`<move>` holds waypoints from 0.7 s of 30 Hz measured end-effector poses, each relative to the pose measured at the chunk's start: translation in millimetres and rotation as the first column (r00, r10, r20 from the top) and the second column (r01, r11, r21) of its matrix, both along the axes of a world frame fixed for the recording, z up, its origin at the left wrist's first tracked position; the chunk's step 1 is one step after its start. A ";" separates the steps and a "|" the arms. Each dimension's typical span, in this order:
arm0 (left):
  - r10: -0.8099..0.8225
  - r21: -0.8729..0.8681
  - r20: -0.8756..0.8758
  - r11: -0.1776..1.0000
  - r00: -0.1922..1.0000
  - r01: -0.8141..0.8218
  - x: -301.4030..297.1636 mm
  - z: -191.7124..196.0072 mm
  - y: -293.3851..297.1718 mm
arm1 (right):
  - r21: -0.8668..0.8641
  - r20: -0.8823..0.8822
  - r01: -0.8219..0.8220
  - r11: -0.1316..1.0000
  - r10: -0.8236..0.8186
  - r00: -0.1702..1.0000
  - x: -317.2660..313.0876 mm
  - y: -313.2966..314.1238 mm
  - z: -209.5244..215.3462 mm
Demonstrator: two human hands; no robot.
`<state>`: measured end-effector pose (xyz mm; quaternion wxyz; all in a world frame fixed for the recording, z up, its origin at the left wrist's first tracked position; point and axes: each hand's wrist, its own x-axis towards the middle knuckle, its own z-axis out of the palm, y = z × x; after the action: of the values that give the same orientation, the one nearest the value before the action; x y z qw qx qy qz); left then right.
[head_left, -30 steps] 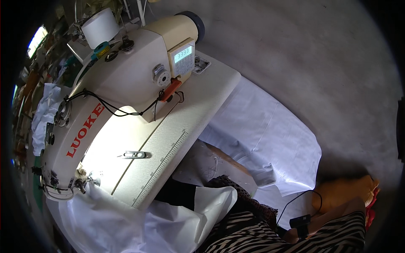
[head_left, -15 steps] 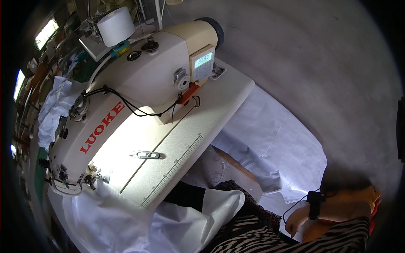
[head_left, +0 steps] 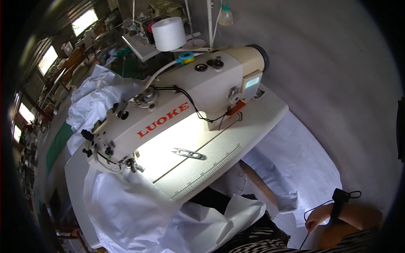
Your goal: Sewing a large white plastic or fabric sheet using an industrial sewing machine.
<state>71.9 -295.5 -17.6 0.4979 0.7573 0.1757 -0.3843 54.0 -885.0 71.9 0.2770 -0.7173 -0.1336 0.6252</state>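
Observation:
My right hand (head_left: 318, 217) is low at the right, with a black band and small device (head_left: 338, 201) on the wrist. Its fingers are bent together over white fabric (head_left: 304, 185) beside the table; what they hold, if anything, is hidden. My left hand is out of view. A cream sewing machine (head_left: 202, 90) stands on its pale table (head_left: 257, 122), its lamp lit. White fabric (head_left: 130, 206) lies at the needle end and drapes over the front edge toward my lap. On the machine bed lie small thread snips (head_left: 188, 154).
A white thread cone (head_left: 168, 34) stands behind the machine. Bunched white fabric (head_left: 95, 99) is piled beyond its head. A black cord (head_left: 190, 96) hangs along the arm. Behind lies a cluttered workroom with bright windows (head_left: 47, 60); a grey wall (head_left: 333, 55) rises at the right.
The view has swung, so the machine and table sit farther right and more of the workroom shows at left. My right hand appears slightly farther right, still bent. The snips have stayed on the bed.

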 end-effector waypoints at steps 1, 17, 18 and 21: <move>0.024 0.005 0.004 1.000 1.000 -0.024 -3.9 2.5 2.8 | 0.018 -0.015 -0.004 1.000 0.004 1.000 5.1 -3.7 -2.5; 0.240 0.168 0.276 0.941 0.931 -0.293 -120.4 40.2 165.7 | 0.592 0.731 0.019 0.805 -0.547 0.408 225.5 233.1 91.6; 0.174 0.596 0.399 0.697 0.900 -0.399 -54.4 108.6 135.6 | 0.589 0.775 -0.034 0.807 -0.553 0.304 238.4 257.8 99.2; -0.244 0.621 0.775 0.467 0.583 -0.630 13.1 127.4 146.0 | 0.560 0.828 -0.264 0.785 -0.540 0.151 255.4 332.5 105.6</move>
<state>85.0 -149.4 109.8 0.1155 0.9513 0.2027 0.2015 309.3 -552.5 177.4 0.3918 -0.8254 -0.3943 -0.0989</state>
